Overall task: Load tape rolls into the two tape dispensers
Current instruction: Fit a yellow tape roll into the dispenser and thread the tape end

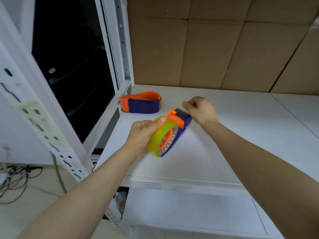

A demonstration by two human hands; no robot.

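Note:
My left hand (143,133) grips a yellowish clear tape roll (159,135) that sits on the orange hub of a blue and orange tape dispenser (179,123), held tilted above the white table (224,135). My right hand (201,109) is at the dispenser's cutter end, fingers pinched together just beyond it; whether they hold the tape's end I cannot tell. A second blue and orange tape dispenser (142,102) lies on its side at the table's back left, near the window frame.
Brown cardboard boxes (215,44) form a wall behind the table. A white window frame (110,49) with dark glass stands at the left. A perforated white rack post (43,128) and loose cables (15,180) are at the lower left.

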